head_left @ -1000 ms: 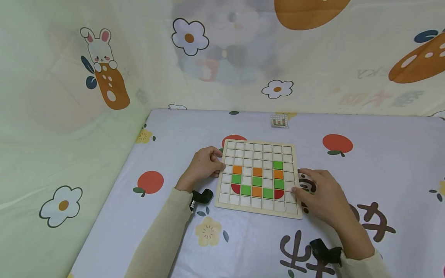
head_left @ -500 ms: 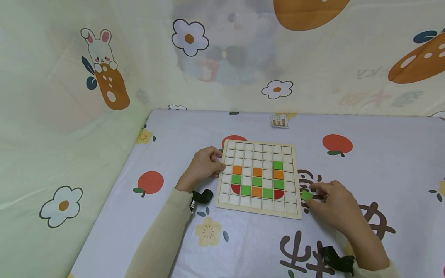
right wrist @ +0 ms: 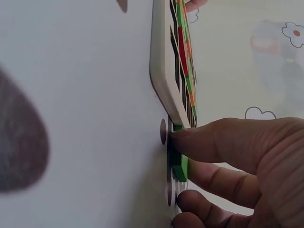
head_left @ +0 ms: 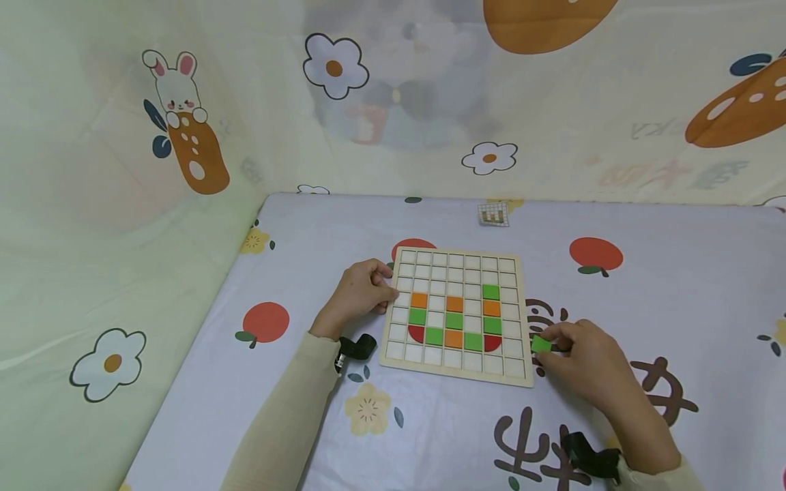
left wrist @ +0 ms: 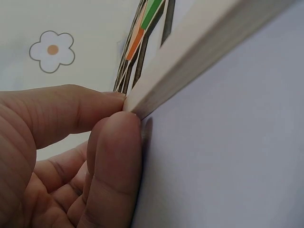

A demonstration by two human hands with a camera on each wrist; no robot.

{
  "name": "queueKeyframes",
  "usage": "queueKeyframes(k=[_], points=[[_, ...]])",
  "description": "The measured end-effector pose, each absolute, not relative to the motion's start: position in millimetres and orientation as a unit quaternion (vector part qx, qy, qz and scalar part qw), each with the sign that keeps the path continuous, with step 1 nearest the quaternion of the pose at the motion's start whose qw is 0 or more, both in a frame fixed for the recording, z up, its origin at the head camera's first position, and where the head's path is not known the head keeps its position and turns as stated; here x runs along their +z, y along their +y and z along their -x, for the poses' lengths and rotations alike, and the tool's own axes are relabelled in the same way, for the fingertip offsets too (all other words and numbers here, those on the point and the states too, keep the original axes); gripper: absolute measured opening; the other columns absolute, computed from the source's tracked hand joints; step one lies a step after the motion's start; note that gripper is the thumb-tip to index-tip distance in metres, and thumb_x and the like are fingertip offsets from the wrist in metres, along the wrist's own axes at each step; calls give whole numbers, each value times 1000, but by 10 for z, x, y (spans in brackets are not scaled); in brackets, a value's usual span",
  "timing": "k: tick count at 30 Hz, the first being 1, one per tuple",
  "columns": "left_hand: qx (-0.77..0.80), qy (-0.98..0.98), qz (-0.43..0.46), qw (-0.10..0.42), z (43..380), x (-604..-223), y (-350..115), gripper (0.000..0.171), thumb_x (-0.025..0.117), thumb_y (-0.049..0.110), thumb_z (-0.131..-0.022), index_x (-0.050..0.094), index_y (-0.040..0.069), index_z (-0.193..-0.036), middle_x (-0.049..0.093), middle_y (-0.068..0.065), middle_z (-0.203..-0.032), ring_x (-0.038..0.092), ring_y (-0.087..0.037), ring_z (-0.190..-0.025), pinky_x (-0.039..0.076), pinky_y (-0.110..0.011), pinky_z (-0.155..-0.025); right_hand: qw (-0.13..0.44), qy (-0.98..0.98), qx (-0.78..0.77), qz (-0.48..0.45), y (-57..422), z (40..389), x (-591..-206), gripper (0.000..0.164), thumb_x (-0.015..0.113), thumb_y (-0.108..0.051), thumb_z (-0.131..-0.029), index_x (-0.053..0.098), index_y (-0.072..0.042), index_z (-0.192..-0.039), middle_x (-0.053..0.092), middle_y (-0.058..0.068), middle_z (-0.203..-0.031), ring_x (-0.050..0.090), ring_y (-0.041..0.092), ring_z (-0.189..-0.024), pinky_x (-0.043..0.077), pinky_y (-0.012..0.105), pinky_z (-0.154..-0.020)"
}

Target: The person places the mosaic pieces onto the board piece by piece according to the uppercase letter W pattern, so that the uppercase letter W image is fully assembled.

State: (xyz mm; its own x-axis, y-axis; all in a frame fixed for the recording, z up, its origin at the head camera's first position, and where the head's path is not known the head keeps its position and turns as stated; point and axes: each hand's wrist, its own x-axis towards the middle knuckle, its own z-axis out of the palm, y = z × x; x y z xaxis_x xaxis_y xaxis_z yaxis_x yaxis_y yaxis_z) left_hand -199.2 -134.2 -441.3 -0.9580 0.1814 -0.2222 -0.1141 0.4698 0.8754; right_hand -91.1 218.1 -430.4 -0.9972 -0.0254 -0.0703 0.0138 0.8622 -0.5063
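Note:
A square wooden grid board point(head_left: 457, 376) lies on the cloth-covered table. Orange, green and dark red tiles fill some of its white cells. My left hand point(head_left: 359, 293) holds the board's left edge; in the left wrist view, thumb and finger point(left wrist: 116, 156) meet at the wooden rim. Just off the right edge, my right hand point(head_left: 589, 365) pinches a green square tile point(head_left: 541, 344) low over the cloth. Close up in the right wrist view, the green tile point(right wrist: 180, 166) sits beside the board's rim, partly covered by a fingertip point(right wrist: 183, 140).
Behind the board lies a small card point(head_left: 494, 214) printed with a grid pattern. The table cloth point(head_left: 675, 273) has fruit, flower and letter prints. Patterned curtains point(head_left: 393, 136) stand along the back and left side.
My right hand has drawn back from the board's right edge toward the lower right, and a green tile now shows in its fingers. My left hand and the board stay in place.

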Motion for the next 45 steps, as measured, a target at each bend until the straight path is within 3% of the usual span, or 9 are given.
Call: queueKeyframes(k=[16,26,35,45], points=[[513,846,-15,146,1999,-4424,-1349,32,78,7,-92,63,2,-120,63,-8,-82,62,-15,-59,56,-23,-58,28,949,-313,-9,2196,907,-4304,16,78,-11,-87,73,-1,-99,67,4,-80,59,22,-77,45,29,-60],[515,844,-13,150,2000,-4419,-1349,33,78,7,-92,63,2,-120,63,-8,-82,62,-15,-59,57,-23,-58,44,926,-375,-27,2204,927,-4327,18,74,-11,-94,74,0,-109,73,6,-87,64,18,-74,49,24,-57],[512,845,-9,152,2001,-4415,-1341,33,79,7,-92,63,2,-120,62,-8,-82,61,-16,-59,57,-23,-58,57,928,-367,-10,2211,942,-4324,34,80,-3,-85,72,6,-117,72,10,-90,61,22,-80,50,21,-59],[511,846,-11,152,1998,-4419,-1346,32,78,7,-92,63,3,-120,62,-8,-82,62,-16,-59,56,-23,-58,43,953,-301,-7,2178,977,-4312,30,79,-2,-82,74,8,-110,64,8,-83,57,26,-82,44,27,-59]])
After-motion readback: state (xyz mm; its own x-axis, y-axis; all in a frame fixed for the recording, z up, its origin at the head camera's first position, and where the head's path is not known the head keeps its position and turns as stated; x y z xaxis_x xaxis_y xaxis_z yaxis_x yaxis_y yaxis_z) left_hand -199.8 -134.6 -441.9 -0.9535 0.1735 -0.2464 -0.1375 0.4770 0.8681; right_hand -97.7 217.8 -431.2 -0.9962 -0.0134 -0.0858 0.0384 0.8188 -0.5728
